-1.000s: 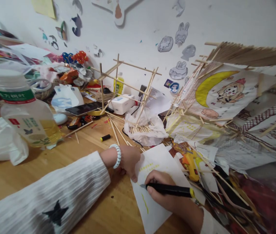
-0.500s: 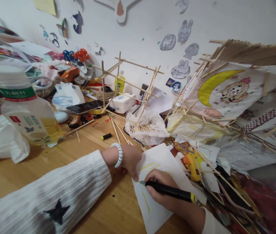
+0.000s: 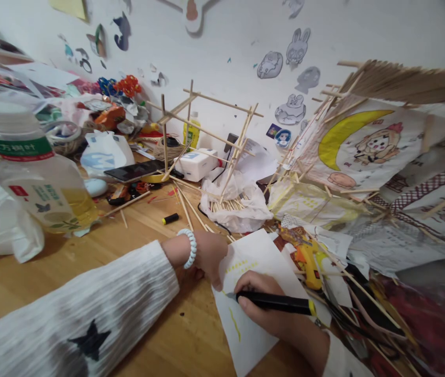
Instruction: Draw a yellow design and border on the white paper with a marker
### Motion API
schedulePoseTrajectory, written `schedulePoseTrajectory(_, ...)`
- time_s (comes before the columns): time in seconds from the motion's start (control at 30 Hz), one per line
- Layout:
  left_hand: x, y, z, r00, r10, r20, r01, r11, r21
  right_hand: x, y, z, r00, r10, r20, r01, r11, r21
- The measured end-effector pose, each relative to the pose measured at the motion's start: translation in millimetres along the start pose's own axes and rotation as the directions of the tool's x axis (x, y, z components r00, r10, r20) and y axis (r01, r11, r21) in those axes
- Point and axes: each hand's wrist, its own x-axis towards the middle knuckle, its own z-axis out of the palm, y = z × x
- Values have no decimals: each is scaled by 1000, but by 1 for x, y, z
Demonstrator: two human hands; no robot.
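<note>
My right hand (image 3: pixel 264 301) is closed round a black marker (image 3: pixel 281 302) with a yellow ring at its back end. The marker's tip meets a white sheet of paper (image 3: pixel 256 345) close to its left edge. Yellow marks run across the sheet: rows of small dashes towards the top, and a wavy line lower down. Curled at the sheet's left edge, my left hand (image 3: pixel 207 255) holds it against the table, thumb on the paper and other fingers mostly hidden. A pale beaded bracelet (image 3: pixel 191 248) circles the left wrist. The marker's black cap (image 3: pixel 170 219) lies on the table beyond.
A bottle (image 3: pixel 44 173) of yellow liquid stands at left by white tissue (image 3: pixel 4 225). Behind my hands are a stick frame (image 3: pixel 207 139), a plastic bag (image 3: pixel 257 209) with sticks and a phone (image 3: pixel 134 171). A decorated stick model (image 3: pixel 364 141) and a yellow tool (image 3: pixel 309 267) crowd the right.
The marker and my right hand have shifted slightly right, and a short yellow mark shows by the left thumb. My left hand stays in place on the paper.
</note>
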Motion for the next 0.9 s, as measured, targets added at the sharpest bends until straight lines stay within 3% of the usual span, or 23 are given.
schedulePoseTrajectory(0.67, 1, -4, 2, 995, 67, -80, -63, 997, 51, 1, -1, -1, 999, 21, 35, -23, 999, 36)
schedulePoseTrajectory(0.9, 1, -4, 2, 999, 34, -38, -34, 999, 21, -1, 0, -1, 999, 21, 29, -22, 999, 39)
